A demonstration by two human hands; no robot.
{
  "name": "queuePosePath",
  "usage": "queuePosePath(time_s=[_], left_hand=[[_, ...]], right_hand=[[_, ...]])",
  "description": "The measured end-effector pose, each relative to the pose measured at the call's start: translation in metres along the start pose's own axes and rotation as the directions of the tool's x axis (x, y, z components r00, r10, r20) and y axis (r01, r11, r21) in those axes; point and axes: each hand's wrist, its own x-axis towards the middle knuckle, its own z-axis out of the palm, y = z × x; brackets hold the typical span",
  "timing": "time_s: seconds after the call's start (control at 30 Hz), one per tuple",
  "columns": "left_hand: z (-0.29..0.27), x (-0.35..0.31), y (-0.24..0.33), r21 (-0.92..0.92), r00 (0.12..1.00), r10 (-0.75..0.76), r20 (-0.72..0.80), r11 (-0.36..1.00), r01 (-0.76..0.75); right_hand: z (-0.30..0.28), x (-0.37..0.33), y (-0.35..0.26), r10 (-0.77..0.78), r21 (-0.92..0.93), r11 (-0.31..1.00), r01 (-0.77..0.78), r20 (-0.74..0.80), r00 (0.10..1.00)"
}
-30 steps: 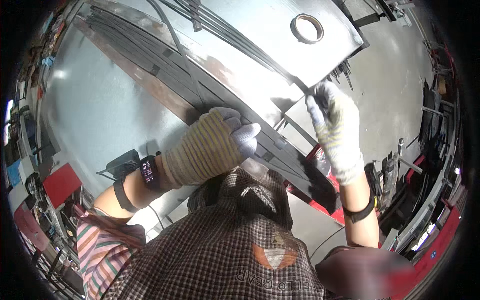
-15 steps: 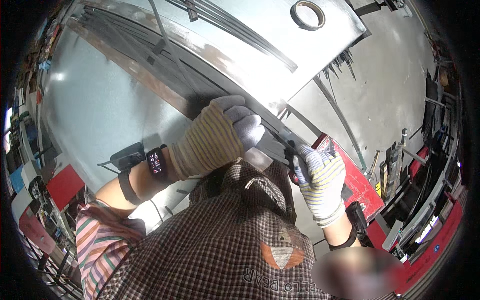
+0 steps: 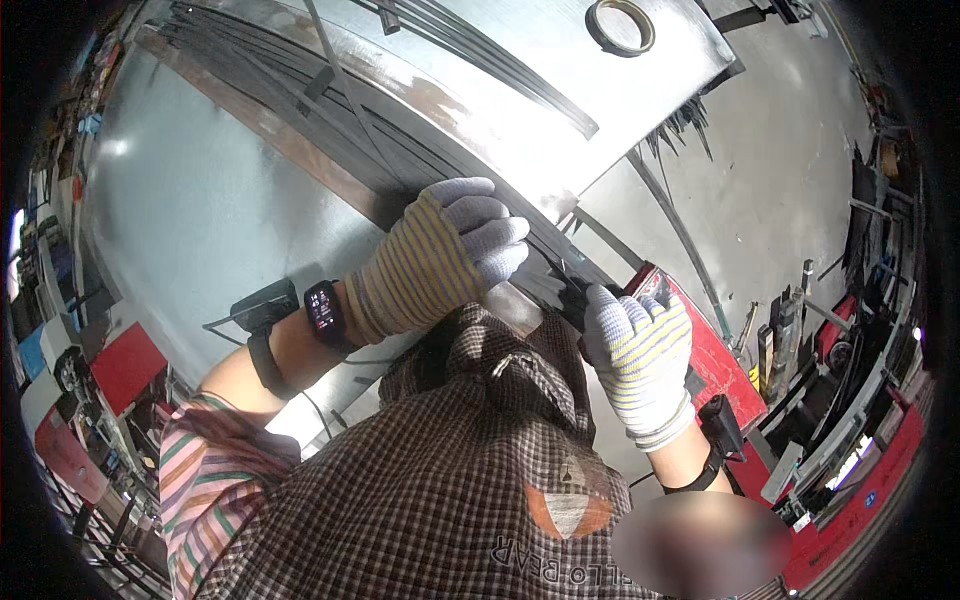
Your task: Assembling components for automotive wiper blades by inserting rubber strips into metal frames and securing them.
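Long flat black strips (image 3: 400,150) run diagonally across the worktable, from the far left toward the middle. My left hand (image 3: 440,262), in a striped knit glove, is closed over their near end, its fingers curled and the fingertips hidden from view. Just right of it is my right hand (image 3: 640,365), gloved the same way. Its fingers are closed around a small dark hand tool (image 3: 568,280), whose pointed tip reaches to the strip ends. My palm hides most of the tool, so its exact kind does not show.
A roll of tape (image 3: 620,27) lies on the pale metal tabletop (image 3: 540,60), near several thin dark strips (image 3: 490,65). Beyond my right hand stands a red box (image 3: 715,355). Loose strips and bars (image 3: 790,345) stand at the right; a red panel (image 3: 130,370) is at the left.
My left hand has shifted slightly, with its fingers lifted a little. My right hand has turned slightly, so the tool's dark pointed tip now shows above its fingers.
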Motion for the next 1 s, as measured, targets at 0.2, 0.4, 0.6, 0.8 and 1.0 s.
queuePosePath(time_s=[0.2,0.4,0.6,0.8,1.0], left_hand=[[0.003,-0.002,-0.003,-0.01,0.998,0.013,-0.059,1.0,-0.013],[0.001,-0.004,-0.003,0.009,0.999,0.004,-0.046,1.0,-0.003],[0.008,-0.003,-0.008,-0.016,0.995,0.022,-0.098,1.0,-0.024],[0.002,-0.003,-0.009,-0.035,0.998,-0.006,-0.069,0.999,0.004],[-0.006,-0.002,-0.009,-0.053,0.999,0.0,-0.045,0.999,-0.002]], right_hand=[[0.009,0.012,0.0,-0.053,-0.011,0.999,0.052,-0.035,0.998],[0.013,0.009,0.003,-0.054,-0.002,0.999,0.054,-0.026,0.998],[0.007,0.0,0.011,0.034,0.125,0.991,-0.044,0.082,0.996],[0.006,0.007,0.008,-0.009,0.012,1.0,0.008,0.106,0.994],[0.014,0.009,0.007,-0.017,-0.034,0.999,0.018,0.033,0.999]])
